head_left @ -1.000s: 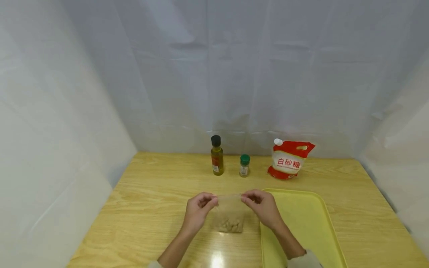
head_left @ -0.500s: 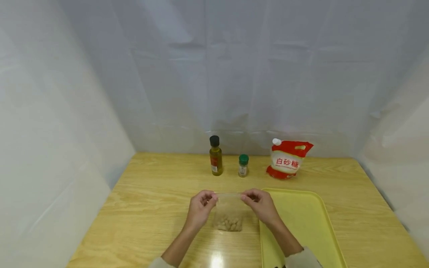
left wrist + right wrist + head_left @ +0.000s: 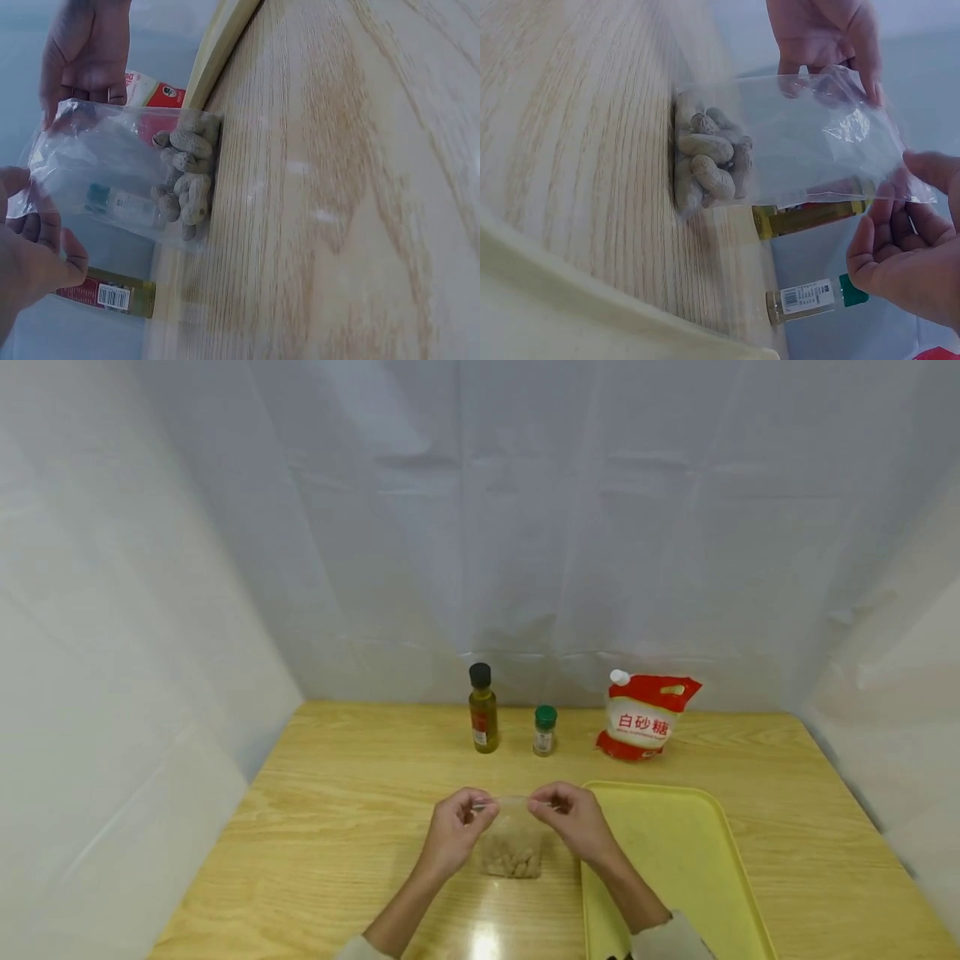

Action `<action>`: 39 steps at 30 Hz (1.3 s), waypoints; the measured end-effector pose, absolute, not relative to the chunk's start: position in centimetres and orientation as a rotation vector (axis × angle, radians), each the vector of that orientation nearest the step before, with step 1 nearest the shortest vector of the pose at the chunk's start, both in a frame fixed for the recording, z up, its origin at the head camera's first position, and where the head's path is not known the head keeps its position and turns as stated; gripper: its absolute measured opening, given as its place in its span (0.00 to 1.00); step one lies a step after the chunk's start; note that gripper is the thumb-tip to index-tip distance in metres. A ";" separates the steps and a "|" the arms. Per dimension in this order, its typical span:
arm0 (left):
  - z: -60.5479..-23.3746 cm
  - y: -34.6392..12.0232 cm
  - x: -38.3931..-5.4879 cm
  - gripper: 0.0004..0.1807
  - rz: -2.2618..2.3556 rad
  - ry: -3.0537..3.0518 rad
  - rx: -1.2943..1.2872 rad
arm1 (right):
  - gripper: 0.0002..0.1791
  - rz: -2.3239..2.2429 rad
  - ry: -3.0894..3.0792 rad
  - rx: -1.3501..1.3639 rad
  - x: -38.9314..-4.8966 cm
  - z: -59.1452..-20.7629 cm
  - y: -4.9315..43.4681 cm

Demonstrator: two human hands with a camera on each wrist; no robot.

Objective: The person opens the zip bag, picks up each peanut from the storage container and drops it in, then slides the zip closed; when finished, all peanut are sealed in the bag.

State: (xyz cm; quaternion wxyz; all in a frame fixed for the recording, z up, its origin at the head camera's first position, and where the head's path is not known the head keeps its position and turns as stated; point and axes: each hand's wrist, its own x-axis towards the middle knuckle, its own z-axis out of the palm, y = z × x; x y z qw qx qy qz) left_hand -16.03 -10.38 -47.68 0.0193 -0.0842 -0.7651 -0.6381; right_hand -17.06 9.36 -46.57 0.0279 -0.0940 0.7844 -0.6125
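Observation:
A clear plastic bag [image 3: 512,839] stands upright on the wooden table, between both hands. Several unshelled peanuts [image 3: 709,161] lie at its bottom. My left hand [image 3: 452,831] pinches the bag's top edge near its left corner, thumb against curled fingers. At the other corner, my right hand [image 3: 577,822] pinches the same edge. In the left wrist view the bag's upper part looks creased and glossy, with the peanuts [image 3: 187,169] showing through the film. Whether the bag's mouth is sealed, I cannot tell.
A yellow tray [image 3: 675,789] lies right of the bag, under the right forearm. Behind stand an oil bottle [image 3: 483,718] with a black cap, a small green-capped jar [image 3: 544,731] and a red-and-white sugar pouch [image 3: 645,717]. Pale sheeting [image 3: 510,527] encloses the table [image 3: 322,827].
Both hands have moved closer together along the bag's top edge, each still pinching it. The bag stays in nearly the same place.

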 end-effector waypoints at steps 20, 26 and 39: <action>-47.1 -9.8 -16.2 0.04 -1.992 -2.417 -0.366 | 0.10 -1.859 2.352 -0.429 -16.7 -46.2 8.4; -44.8 -9.6 -15.5 0.03 -1.967 -2.463 -0.398 | 0.11 -1.846 2.341 -0.482 -17.0 -46.1 8.5; -43.8 -10.1 -14.7 0.03 -1.824 -2.556 -0.306 | 0.10 -1.699 2.461 -0.495 -17.2 -46.1 9.4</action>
